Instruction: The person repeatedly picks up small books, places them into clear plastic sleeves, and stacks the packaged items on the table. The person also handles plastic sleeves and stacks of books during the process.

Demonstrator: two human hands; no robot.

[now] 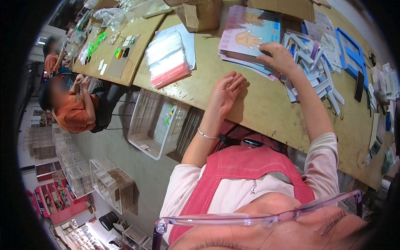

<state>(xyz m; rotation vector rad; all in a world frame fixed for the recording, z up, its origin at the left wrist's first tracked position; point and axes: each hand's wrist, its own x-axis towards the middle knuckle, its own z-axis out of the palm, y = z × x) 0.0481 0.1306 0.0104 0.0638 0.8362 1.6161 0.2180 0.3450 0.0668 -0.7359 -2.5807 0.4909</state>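
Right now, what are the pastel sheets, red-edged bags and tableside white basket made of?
Pastel sheets: likely smooth paper or card, thin flat layers. Red-edged bags: probably glossy plastic film, see-through with bright glare. White basket: likely moulded plastic, lattice walls; sheen unclear.

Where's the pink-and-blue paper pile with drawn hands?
In the head view, the paper pile lies upper right of centre, beside white plastic strips, by the right hand.
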